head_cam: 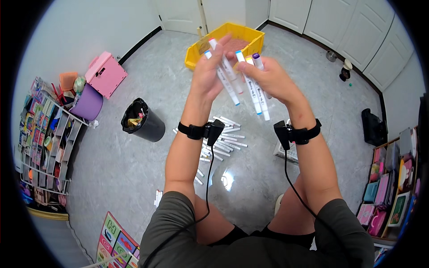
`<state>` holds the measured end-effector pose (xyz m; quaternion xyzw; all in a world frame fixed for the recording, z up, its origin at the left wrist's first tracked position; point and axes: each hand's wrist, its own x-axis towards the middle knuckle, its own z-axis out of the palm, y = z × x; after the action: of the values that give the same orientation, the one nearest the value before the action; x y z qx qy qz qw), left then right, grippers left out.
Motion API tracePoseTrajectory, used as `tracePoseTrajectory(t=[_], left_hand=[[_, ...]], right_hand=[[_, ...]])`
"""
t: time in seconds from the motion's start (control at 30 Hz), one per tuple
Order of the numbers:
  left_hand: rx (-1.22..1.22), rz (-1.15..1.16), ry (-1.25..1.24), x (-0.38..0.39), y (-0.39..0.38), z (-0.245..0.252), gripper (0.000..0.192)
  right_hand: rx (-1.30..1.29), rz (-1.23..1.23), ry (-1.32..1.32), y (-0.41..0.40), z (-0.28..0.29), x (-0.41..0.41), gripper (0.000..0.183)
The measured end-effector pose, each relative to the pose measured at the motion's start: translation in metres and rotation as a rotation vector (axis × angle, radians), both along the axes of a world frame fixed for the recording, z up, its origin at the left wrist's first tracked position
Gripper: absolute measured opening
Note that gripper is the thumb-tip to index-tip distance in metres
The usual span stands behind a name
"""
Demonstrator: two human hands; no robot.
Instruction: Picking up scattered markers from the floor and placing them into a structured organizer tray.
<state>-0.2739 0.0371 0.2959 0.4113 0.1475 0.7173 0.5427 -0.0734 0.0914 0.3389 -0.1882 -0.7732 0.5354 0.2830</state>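
Observation:
My left hand (207, 75) holds white marker pens (227, 87), one with a blue cap end and one with a red one, its fingers partly spread. Close beside it, my right hand (273, 75) grips several white marker pens (250, 88) with blue, yellow and purple ends. Both hands are raised above the floor. Below them, many white markers (229, 137) lie in a loose pile on the grey floor, partly hidden by my left forearm. A few more markers (158, 197) lie near my left sleeve. A clear container (285, 152) stands partly behind my right wrist.
A yellow tub (191, 55) with pinkish sand-like material stands ahead. To the left are a black bin (147, 124), a purple basket (88, 104), a pink box (106, 75) and a crowded rack (43, 134). A filled shelf (385, 187) stands at right; cables hang from my wrist straps.

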Motion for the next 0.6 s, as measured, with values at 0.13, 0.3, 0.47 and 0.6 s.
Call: tracePoseTrajectory(t=[0.13,0.3,0.47,0.6], left_hand=[[-0.109,0.188,-0.086,0.009,0.004,0.005,0.047],[-0.035,0.350,-0.208,0.008,0.002,0.010,0.051],[0.006,0.354,-0.216,0.013,-0.004,0.020,0.054],[-0.069,0.465,0.036,-0.002,-0.012,0.019,0.053]], right_hand=[[0.001,-0.039,0.078,0.007,-0.005,-0.002,0.032],[0.025,-0.042,-0.102,0.004,-0.004,0.002,0.037],[0.043,-0.095,-0.112,0.015,-0.012,0.001,0.036],[0.012,-0.203,-0.083,0.026,-0.010,0.010,0.034]])
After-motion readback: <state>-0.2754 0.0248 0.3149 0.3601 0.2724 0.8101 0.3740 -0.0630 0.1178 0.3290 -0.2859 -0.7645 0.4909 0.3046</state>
